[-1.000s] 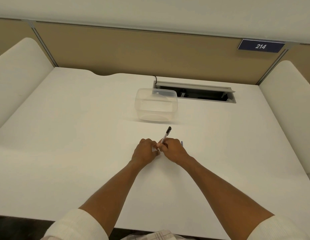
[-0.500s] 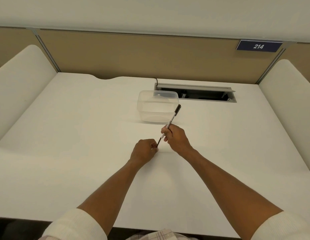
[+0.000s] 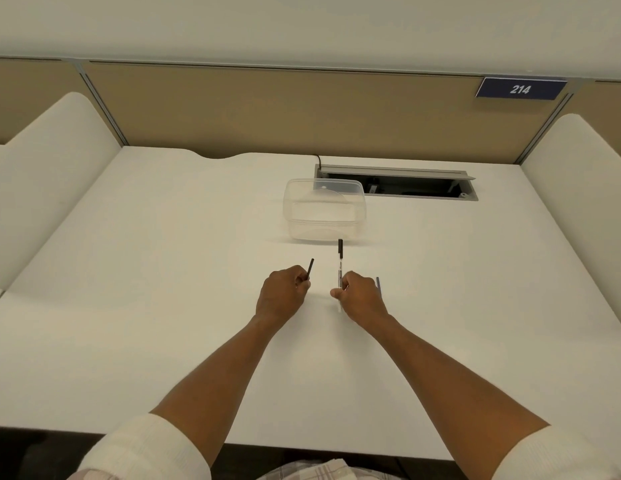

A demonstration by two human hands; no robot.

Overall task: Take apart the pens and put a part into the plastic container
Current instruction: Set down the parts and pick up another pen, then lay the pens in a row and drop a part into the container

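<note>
The white surface [image 3: 146,306] carries a clear plastic container [image 3: 323,209], standing open at centre rear, just in front of a recessed cable tray [image 3: 395,183]. A blue sign [image 3: 520,88] marked 214 is fixed to the rear partition. Both hands are raised near the centre, apart from each other. The right hand [image 3: 361,299] pinches the white pen barrel [image 3: 339,271], held nearly upright with its black end uppermost, near the container's front wall. The left hand [image 3: 283,294] is curled round a thin black pen part [image 3: 310,269], which projects upward and to the right. A blue pen [image 3: 378,285] lies just beside the right hand, partly hidden.
</note>
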